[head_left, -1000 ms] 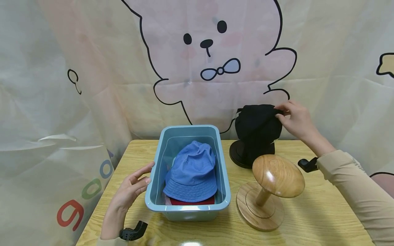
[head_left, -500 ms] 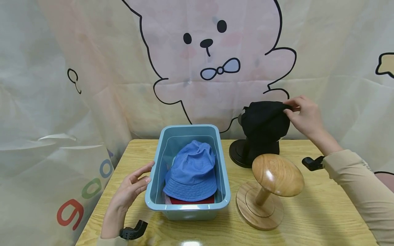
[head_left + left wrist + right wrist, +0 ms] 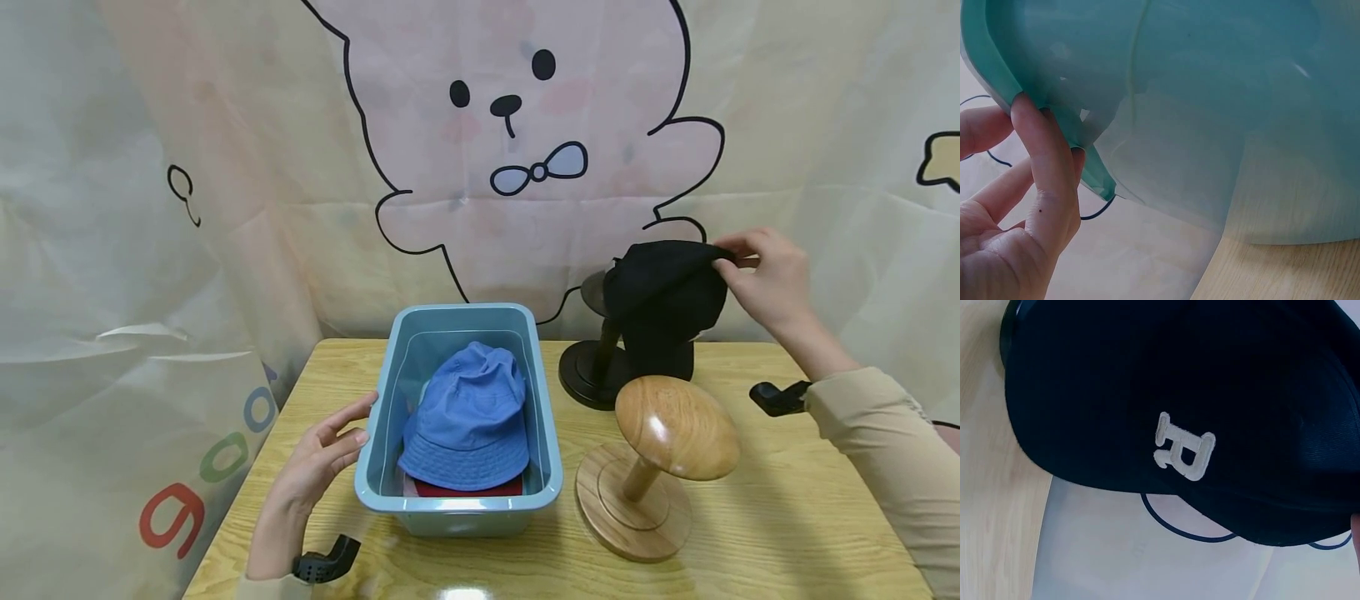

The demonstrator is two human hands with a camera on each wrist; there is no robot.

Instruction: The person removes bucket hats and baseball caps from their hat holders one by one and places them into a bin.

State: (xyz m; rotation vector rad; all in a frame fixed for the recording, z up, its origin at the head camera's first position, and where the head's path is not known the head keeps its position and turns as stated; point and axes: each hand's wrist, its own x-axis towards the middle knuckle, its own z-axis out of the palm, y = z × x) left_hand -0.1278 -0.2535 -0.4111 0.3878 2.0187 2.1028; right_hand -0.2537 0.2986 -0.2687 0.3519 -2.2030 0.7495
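Note:
In the head view my right hand [image 3: 768, 275] pinches the top of a black cap [image 3: 663, 287] at the back right. Its crown hangs beside the round head of a black hat stand [image 3: 588, 375], overlapping part of it. A light letter R is on the cap [image 3: 1104, 400] in the right wrist view, where only a sliver of finger [image 3: 1355, 534] shows. My left hand [image 3: 318, 454] touches the left rim of a light blue plastic bin [image 3: 551, 450] with relaxed fingers. The left wrist view shows fingertips against the bin's rim [image 3: 991, 62], partly hidden by it.
Inside the bin lies a blue bucket hat [image 3: 468, 421] over something red [image 3: 468, 490]. A wooden hat stand [image 3: 675, 429] with a tilted oval top stands in front of the black stand. Everything sits on a wooden table [image 3: 795, 517] before a printed curtain [image 3: 465, 242].
My right hand has moved right and slightly up with the black cap, so more of the black stand's head and post shows. The left hand stays at the bin.

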